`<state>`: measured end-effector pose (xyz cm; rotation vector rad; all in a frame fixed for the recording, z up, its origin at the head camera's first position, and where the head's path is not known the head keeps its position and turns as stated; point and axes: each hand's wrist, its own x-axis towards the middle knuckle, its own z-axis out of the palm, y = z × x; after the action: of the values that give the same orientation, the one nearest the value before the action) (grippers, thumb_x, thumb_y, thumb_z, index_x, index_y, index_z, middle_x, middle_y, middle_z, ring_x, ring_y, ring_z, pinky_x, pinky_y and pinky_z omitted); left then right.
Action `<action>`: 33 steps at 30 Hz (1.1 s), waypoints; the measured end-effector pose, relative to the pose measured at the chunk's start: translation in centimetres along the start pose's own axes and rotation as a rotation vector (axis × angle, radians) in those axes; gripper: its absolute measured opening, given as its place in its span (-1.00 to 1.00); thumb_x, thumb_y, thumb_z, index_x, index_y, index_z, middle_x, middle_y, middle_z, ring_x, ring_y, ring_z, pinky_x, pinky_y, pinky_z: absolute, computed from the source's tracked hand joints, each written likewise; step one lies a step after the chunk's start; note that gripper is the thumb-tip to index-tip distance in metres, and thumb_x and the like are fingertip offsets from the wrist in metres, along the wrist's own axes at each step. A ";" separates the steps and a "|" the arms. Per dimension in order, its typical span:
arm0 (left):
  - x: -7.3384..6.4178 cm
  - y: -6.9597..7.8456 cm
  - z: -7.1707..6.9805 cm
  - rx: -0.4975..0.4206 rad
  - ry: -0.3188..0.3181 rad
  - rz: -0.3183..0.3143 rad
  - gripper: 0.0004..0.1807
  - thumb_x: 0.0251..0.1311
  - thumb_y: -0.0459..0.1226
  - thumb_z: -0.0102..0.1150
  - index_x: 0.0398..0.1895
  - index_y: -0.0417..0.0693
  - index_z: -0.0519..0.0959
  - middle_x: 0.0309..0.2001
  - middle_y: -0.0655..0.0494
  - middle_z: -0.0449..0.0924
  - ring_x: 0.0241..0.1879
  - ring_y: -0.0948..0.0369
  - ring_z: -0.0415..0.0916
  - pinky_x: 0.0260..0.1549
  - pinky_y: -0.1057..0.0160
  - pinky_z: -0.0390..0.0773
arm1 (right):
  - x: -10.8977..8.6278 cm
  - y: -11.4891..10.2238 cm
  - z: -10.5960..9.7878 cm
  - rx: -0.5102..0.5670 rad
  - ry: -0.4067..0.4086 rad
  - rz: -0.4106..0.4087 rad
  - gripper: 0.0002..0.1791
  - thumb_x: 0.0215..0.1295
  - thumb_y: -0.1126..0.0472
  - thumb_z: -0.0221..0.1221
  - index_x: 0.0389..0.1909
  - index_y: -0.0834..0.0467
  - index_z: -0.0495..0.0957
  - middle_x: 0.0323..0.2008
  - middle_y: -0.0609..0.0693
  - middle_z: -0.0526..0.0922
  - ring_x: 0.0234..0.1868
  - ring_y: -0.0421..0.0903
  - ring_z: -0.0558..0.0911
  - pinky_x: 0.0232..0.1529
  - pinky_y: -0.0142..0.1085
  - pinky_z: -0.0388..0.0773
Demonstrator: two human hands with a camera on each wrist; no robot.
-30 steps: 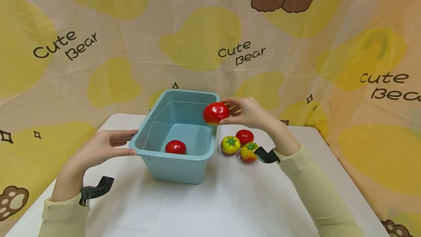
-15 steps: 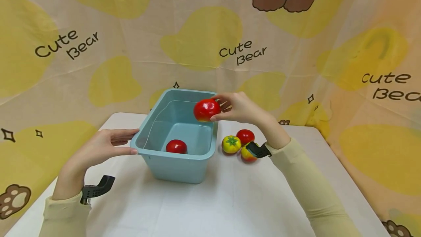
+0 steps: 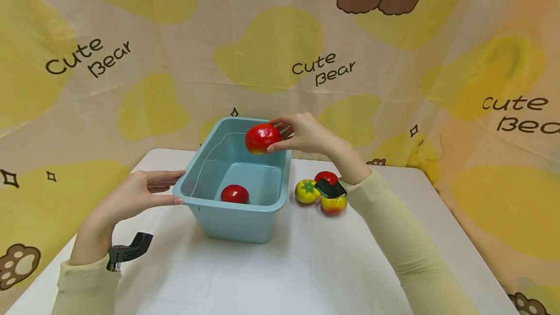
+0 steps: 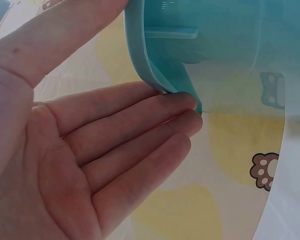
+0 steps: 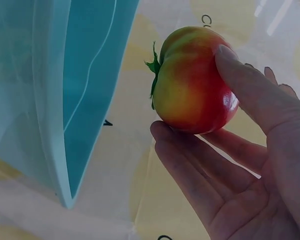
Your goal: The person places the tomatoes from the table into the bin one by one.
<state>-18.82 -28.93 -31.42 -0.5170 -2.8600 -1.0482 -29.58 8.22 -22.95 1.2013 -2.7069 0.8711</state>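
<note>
A red tomato (image 3: 263, 138), yellow-green around its leafy stem (image 5: 153, 70), is pinched between the thumb and fingers of my right hand (image 3: 304, 133). It hangs over the light-blue plastic bin (image 3: 238, 227), toward the back right of the opening. Inside the bin, near its front wall, lies another red tomato (image 3: 235, 194). My left hand (image 3: 135, 192) rests at the bin's front left corner, thumb and straight fingers touching the rim. In the left wrist view the palm of the left hand (image 4: 105, 150) faces the camera, fingertips against the bin's edge (image 4: 135, 40).
Right of the bin, a yellow-green tomato (image 3: 306, 192), a yellow-and-red one (image 3: 334, 205) and a red one (image 3: 325, 177) sit together on the white table (image 3: 350, 266). The right wrist's black camera mount (image 3: 331, 188) partly covers them. A patterned cloth (image 3: 393, 62) hangs behind.
My right hand has carried the tomato left and slightly up, from the bin's right rim to over its inside. My left hand stays at the rim.
</note>
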 end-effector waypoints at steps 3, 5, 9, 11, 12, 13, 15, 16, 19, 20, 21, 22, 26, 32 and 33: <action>-0.1 0.0 0.0 0.008 0.001 -0.006 -0.28 -0.03 0.05 0.39 0.24 0.04 0.48 0.11 0.06 0.58 0.02 0.28 0.59 -0.03 0.48 0.57 | 0.6 0.0 0.2 0.005 -0.012 0.016 -0.34 0.02 0.00 0.42 0.14 0.15 0.50 -0.04 0.04 0.67 -0.13 -0.14 0.70 -0.10 -0.33 0.67; 0.0 0.0 0.0 0.014 0.001 -0.009 -0.28 -0.03 0.06 0.38 0.24 0.05 0.48 0.12 0.06 0.58 0.04 0.14 0.58 -0.03 0.46 0.58 | 0.9 0.0 0.3 0.008 -0.012 0.020 -0.35 0.02 0.00 0.41 0.15 0.13 0.50 -0.02 0.03 0.67 -0.12 -0.14 0.70 -0.09 -0.33 0.67; 0.0 0.0 0.0 0.019 0.002 -0.008 -0.28 -0.03 0.07 0.38 0.24 0.06 0.48 0.12 0.07 0.57 0.06 0.07 0.57 -0.03 0.42 0.59 | 1.3 0.1 0.2 0.010 -0.011 0.019 -0.37 0.05 0.01 0.39 0.16 0.13 0.50 0.00 0.06 0.66 -0.12 -0.12 0.70 -0.10 -0.31 0.68; 0.0 0.1 0.0 0.018 0.001 -0.006 -0.28 -0.04 0.07 0.38 0.24 0.06 0.48 0.12 0.07 0.57 0.06 0.05 0.57 -0.03 0.40 0.59 | 1.4 0.1 0.1 0.011 -0.009 0.015 -0.37 0.05 0.01 0.39 0.15 0.13 0.50 -0.01 0.06 0.66 -0.12 -0.12 0.71 -0.10 -0.30 0.68; 0.0 0.1 0.0 0.018 0.001 -0.006 -0.28 -0.04 0.08 0.38 0.24 0.06 0.48 0.12 0.07 0.57 0.06 0.05 0.57 -0.03 0.40 0.60 | 1.3 0.2 0.1 0.011 -0.007 0.013 -0.38 0.05 0.01 0.39 0.15 0.13 0.50 -0.01 0.07 0.67 -0.13 -0.12 0.71 -0.11 -0.30 0.68; 0.0 0.1 0.0 0.017 0.001 -0.006 -0.28 -0.04 0.08 0.38 0.24 0.06 0.48 0.12 0.06 0.57 0.06 0.05 0.57 -0.03 0.41 0.60 | 1.3 0.2 0.0 0.009 -0.005 0.010 -0.38 0.05 0.01 0.39 0.14 0.14 0.51 -0.02 0.07 0.67 -0.13 -0.13 0.71 -0.11 -0.30 0.68; 0.0 0.1 0.0 0.016 0.001 -0.004 -0.28 -0.03 0.07 0.38 0.24 0.05 0.48 0.13 0.06 0.57 0.06 0.06 0.57 -0.04 0.43 0.59 | 1.1 0.2 0.0 0.008 -0.005 0.004 -0.38 0.05 0.00 0.40 0.14 0.14 0.51 -0.02 0.07 0.67 -0.13 -0.13 0.71 -0.11 -0.30 0.68; 0.0 0.1 0.0 0.018 0.002 -0.004 -0.28 -0.03 0.07 0.38 0.24 0.04 0.48 0.13 0.06 0.57 0.06 0.08 0.57 -0.04 0.45 0.59 | 1.0 0.3 -0.1 0.011 -0.004 -0.002 -0.38 0.05 0.01 0.40 0.13 0.14 0.51 -0.03 0.07 0.67 -0.14 -0.13 0.71 -0.11 -0.31 0.68; 0.0 0.1 0.0 0.013 0.005 0.000 -0.28 -0.03 0.05 0.39 0.23 0.03 0.48 0.12 0.05 0.57 0.03 0.28 0.58 -0.03 0.50 0.56 | 0.6 0.3 -0.1 0.018 -0.003 -0.015 -0.38 0.04 0.01 0.40 0.12 0.15 0.51 -0.04 0.07 0.67 -0.14 -0.13 0.71 -0.11 -0.33 0.67; 0.0 0.1 0.0 0.011 0.004 0.001 -0.28 -0.03 0.05 0.39 0.24 0.02 0.48 0.12 0.05 0.57 0.02 0.36 0.57 -0.03 0.51 0.55 | 0.4 0.4 -0.1 0.020 -0.001 -0.019 -0.39 0.04 0.02 0.40 0.12 0.16 0.51 -0.04 0.07 0.67 -0.14 -0.13 0.71 -0.11 -0.33 0.67; 0.0 0.1 -0.1 0.009 0.003 0.001 -0.29 -0.02 0.05 0.39 0.24 0.02 0.48 0.12 0.05 0.57 0.00 0.43 0.55 -0.03 0.53 0.54 | 0.2 0.4 -0.2 0.021 0.003 -0.021 -0.39 0.04 0.02 0.41 0.11 0.16 0.51 -0.04 0.07 0.67 -0.15 -0.14 0.71 -0.12 -0.35 0.67; 0.0 0.2 -0.1 0.007 0.002 0.001 -0.29 -0.02 0.04 0.39 0.24 0.02 0.48 0.12 0.05 0.57 -0.01 0.47 0.54 -0.03 0.54 0.54 | 0.0 0.4 -0.2 0.024 0.006 -0.024 -0.39 0.04 0.02 0.41 0.11 0.17 0.51 -0.04 0.07 0.67 -0.15 -0.13 0.71 -0.12 -0.34 0.67; -0.1 0.3 -0.1 0.003 -0.005 -0.009 -0.29 -0.02 0.05 0.38 0.25 0.04 0.47 0.13 0.05 0.57 -0.01 0.48 0.54 -0.04 0.54 0.54 | -0.8 0.6 -0.2 0.026 0.017 -0.025 -0.39 0.04 0.03 0.40 0.12 0.17 0.51 -0.03 0.06 0.67 -0.13 -0.10 0.71 -0.10 -0.33 0.67; -0.1 0.2 0.0 -0.007 -0.008 0.004 -0.31 0.00 0.03 0.38 0.25 0.05 0.47 0.13 0.05 0.56 -0.02 0.54 0.51 -0.04 0.58 0.52 | -2.2 1.0 -0.2 0.048 0.032 -0.001 -0.40 0.05 0.03 0.40 0.11 0.17 0.51 -0.01 0.04 0.66 -0.12 -0.10 0.70 -0.12 -0.34 0.67; -0.1 0.1 0.0 -0.011 -0.007 0.008 -0.31 0.00 0.02 0.38 0.25 0.05 0.47 0.13 0.05 0.57 -0.02 0.56 0.50 -0.04 0.59 0.51 | -2.4 1.1 -0.2 0.055 0.034 0.000 -0.40 0.05 0.04 0.40 0.11 0.18 0.51 -0.01 0.05 0.65 -0.13 -0.09 0.70 -0.12 -0.34 0.68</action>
<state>-18.70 -28.84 -31.36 -0.5340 -2.8570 -1.0636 -28.68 10.53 -23.91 1.1845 -2.6730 0.9638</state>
